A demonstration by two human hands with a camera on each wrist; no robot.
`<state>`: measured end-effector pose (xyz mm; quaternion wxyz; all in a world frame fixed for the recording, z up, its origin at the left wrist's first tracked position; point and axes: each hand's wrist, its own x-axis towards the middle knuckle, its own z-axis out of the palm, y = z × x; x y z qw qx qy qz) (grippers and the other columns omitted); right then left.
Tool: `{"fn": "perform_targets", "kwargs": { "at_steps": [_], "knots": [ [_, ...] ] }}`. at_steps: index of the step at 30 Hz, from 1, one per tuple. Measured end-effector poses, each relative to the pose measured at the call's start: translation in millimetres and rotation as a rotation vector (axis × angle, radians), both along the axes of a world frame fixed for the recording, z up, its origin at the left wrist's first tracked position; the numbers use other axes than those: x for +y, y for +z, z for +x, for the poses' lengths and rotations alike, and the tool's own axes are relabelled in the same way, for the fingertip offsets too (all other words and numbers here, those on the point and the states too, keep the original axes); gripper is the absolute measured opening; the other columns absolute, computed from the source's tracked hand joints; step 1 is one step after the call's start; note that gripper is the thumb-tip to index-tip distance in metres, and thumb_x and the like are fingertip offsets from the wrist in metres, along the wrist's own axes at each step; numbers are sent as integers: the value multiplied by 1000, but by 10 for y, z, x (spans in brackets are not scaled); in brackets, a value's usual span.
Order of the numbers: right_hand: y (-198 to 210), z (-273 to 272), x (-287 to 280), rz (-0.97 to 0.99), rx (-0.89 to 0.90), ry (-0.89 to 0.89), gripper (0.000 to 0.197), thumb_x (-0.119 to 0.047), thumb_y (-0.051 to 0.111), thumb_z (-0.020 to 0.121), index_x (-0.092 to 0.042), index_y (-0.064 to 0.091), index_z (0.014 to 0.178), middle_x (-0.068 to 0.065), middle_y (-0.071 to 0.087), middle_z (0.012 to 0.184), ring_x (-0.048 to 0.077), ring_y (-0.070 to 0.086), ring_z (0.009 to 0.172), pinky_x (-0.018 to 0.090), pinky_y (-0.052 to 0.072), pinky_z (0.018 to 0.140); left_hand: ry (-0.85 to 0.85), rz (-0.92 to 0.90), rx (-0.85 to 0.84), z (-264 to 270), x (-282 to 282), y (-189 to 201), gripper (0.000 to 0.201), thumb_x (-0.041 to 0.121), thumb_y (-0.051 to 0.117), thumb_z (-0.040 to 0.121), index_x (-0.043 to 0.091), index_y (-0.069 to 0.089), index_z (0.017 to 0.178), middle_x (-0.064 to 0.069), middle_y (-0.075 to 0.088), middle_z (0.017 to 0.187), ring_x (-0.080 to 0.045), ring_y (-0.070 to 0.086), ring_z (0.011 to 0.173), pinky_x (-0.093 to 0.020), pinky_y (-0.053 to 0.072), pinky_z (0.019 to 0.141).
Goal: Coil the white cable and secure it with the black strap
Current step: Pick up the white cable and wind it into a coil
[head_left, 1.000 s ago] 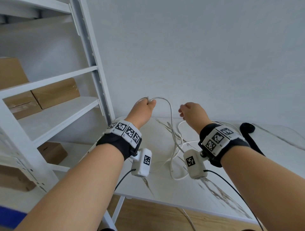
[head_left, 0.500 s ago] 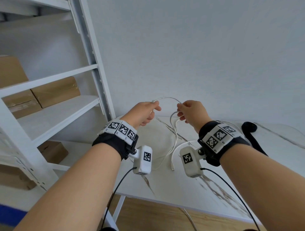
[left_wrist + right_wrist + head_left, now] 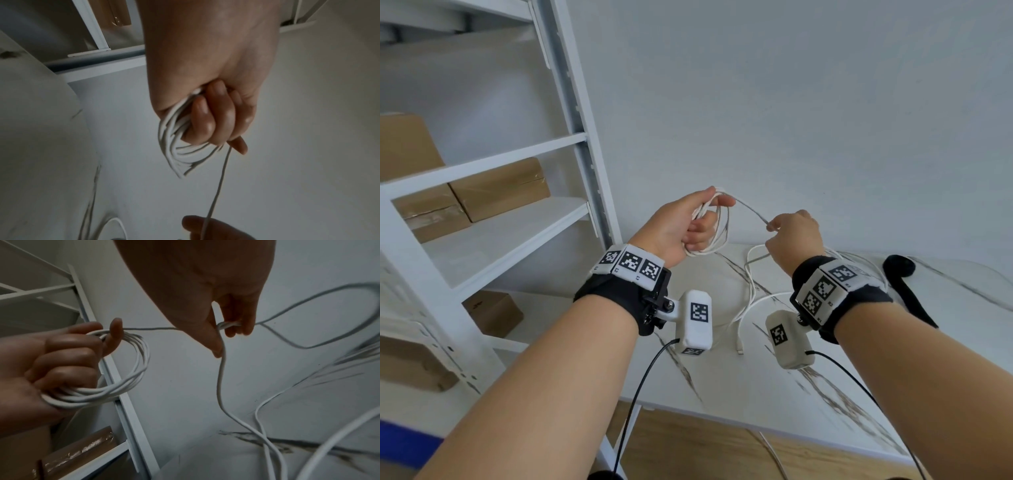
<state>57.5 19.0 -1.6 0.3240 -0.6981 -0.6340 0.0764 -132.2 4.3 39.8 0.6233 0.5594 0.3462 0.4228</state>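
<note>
Left hand: the left hand (image 3: 681, 226) is clenched round a bundle of loops, fingers (image 3: 207, 116) curled through them, held up above the table (image 3: 774, 394).
Right hand: the right hand (image 3: 794, 236) is pinching the free run of the same cable; thumb and fingers (image 3: 236, 327) are closed on it, level with the left hand and above the table's far edge.
Cable: the white cable (image 3: 115, 391) is seen gathered into several turns in the left hand; one strand is stretched across to the right hand, and from there it is dropped down to the table, where slack and a plug end are left lying.
Strap: the black strap (image 3: 907, 291) is left untouched on the table, far right, well apart from both hands.
Done: several loops are judged wound already.
Left: the slack on the table is yet to be taken up, then the strap fetched and wrapped round the coil.
</note>
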Motion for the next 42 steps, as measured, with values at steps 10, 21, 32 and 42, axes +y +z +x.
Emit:
{"fn": "perform_targets", "kwargs": {
  "at_steps": [10,21,32,42],
  "knots": [
    [-116,143,-44,-159,84,-24,43,7,38,89,0,64,123,18,61,128,35,57,115,39,48,97,225,15,-334,-196,118,34,35,34,35,103,12,62,98,7,26,42,-6,18,31,-18,16,35],
    [-132,62,-13,-7,46,94,50,3,50,86,-12,57,133,11,53,135,28,52,123,29,42,97,167,37,-101,10,49,22,36,35,37,103,12,65,100,6,25,46,-7,18,34,-20,18,36],
    [-14,-102,-47,-104,160,159,22,-15,50,87,-9,68,96,11,70,94,26,64,89,34,52,82,83,-25,-246,12,-12,85,37,36,37,103,12,64,101,7,24,44,-6,18,32,-19,16,36],
    [-254,93,-61,-193,-30,64,19,-12,51,81,-29,61,80,0,70,95,25,63,90,43,52,89,71,13,-414,-99,-38,332,34,36,35,103,15,62,101,7,24,42,-6,19,32,-20,14,37]
  ]
}}
